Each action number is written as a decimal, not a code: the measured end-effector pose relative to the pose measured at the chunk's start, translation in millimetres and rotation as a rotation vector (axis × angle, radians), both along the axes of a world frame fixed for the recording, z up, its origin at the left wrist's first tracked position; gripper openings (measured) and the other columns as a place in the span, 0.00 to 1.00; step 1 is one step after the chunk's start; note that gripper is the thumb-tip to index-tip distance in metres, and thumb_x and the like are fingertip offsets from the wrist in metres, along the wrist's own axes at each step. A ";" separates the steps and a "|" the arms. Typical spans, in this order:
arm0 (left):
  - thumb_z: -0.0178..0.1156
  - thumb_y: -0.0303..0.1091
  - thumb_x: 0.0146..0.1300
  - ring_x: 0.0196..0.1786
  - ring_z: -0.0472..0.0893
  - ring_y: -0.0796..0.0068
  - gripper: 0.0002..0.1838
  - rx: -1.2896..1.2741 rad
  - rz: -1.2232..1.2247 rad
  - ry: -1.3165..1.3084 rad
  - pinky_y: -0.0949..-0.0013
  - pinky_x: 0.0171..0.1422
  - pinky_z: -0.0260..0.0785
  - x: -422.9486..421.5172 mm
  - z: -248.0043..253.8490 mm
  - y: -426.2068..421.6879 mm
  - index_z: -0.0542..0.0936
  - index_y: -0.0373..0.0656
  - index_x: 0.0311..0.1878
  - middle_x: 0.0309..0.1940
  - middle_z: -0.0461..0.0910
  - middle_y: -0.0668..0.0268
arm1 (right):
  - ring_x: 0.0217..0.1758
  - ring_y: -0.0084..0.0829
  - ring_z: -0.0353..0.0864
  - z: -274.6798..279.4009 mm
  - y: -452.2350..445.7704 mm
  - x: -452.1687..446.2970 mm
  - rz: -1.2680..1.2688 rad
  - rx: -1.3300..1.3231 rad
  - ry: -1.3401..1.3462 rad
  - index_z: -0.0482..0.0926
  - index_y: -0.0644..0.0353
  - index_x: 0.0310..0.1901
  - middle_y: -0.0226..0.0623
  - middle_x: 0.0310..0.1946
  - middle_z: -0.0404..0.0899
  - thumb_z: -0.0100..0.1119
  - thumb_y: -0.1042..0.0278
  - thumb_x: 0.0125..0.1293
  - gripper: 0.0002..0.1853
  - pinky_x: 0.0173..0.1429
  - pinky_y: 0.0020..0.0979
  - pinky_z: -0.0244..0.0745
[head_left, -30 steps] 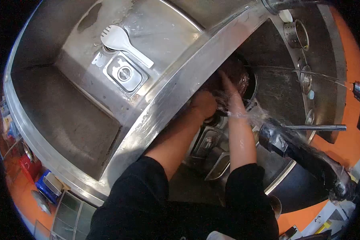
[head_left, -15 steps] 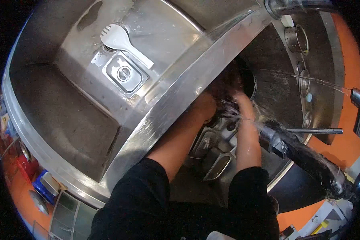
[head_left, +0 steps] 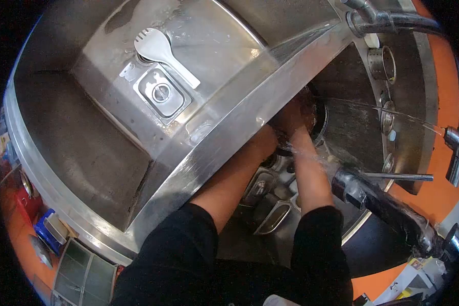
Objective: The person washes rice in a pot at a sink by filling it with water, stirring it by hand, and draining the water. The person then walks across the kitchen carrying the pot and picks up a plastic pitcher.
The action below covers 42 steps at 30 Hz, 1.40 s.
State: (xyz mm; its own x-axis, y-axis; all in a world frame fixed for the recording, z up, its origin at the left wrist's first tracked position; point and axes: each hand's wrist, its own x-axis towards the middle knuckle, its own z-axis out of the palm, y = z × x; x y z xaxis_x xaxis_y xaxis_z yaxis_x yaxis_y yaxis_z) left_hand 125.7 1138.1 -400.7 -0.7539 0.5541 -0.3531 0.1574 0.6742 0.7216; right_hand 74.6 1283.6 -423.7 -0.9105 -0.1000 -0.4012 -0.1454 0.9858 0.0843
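Note:
Both my arms reach down into the right-hand sink basin [head_left: 349,74]. My left hand [head_left: 264,138] is at the near side of a dark round pot [head_left: 321,120], its fingers hidden in shadow. My right hand [head_left: 295,122] reaches into the pot's dark inside, and its fingers are too dim to make out. Whatever either hand holds cannot be seen. Water sprays across my right wrist from the black-wrapped faucet [head_left: 349,186]. Metal pans [head_left: 274,218] and a lidded container [head_left: 260,186] lie below my hands in the basin.
In the left basin [head_left: 86,153] are a white slotted spoon [head_left: 155,47] and a small metal lid [head_left: 162,94]. A steel divider [head_left: 229,127] runs between the basins. Another spout [head_left: 451,136] pours a thin stream at the right. A perforated strainer [head_left: 381,64] stands on the ledge.
My right hand has shifted deeper into the dark pot, and its fingers, visible earlier, are now in shadow. My left hand stays near the same place. The view has tilted slightly.

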 end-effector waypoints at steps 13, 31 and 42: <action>0.51 0.32 0.50 0.37 0.80 0.57 0.11 -0.136 -0.521 0.217 0.58 0.47 0.71 -7.7 16.3 -8.5 0.82 0.40 0.31 0.32 0.80 0.53 | 0.62 0.43 0.61 54.6 -8.3 -1.7 -0.547 -0.488 0.189 0.65 0.60 0.58 0.50 0.60 0.61 0.57 0.60 0.54 0.29 0.66 0.41 0.53; 0.60 0.33 0.41 0.47 0.76 0.55 0.16 -0.128 -0.324 0.201 0.56 0.61 0.60 -2.6 16.7 -5.9 0.81 0.40 0.38 0.40 0.79 0.56 | 0.68 0.51 0.48 12.8 7.6 43.0 -0.039 -0.099 0.091 0.64 0.58 0.59 0.50 0.64 0.53 0.62 0.55 0.46 0.37 0.68 0.43 0.49; 0.62 0.29 0.38 0.42 0.77 0.54 0.16 -0.258 -0.591 0.053 0.61 0.54 0.67 -17.2 48.1 -7.8 0.81 0.37 0.35 0.38 0.78 0.51 | 0.68 0.52 0.48 -27.2 3.5 -7.0 -0.488 -0.342 0.139 0.61 0.55 0.61 0.51 0.64 0.52 0.58 0.46 0.48 0.39 0.68 0.47 0.48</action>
State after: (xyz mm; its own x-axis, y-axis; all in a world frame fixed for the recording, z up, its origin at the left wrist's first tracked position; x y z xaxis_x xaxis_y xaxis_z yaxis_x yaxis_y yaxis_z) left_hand 108.5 1130.4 -352.6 -0.3674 0.7835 -0.5012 0.5862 0.6134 0.5293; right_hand 67.7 1287.1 -450.9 -0.9250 0.2400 -0.2944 0.3198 0.9104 -0.2626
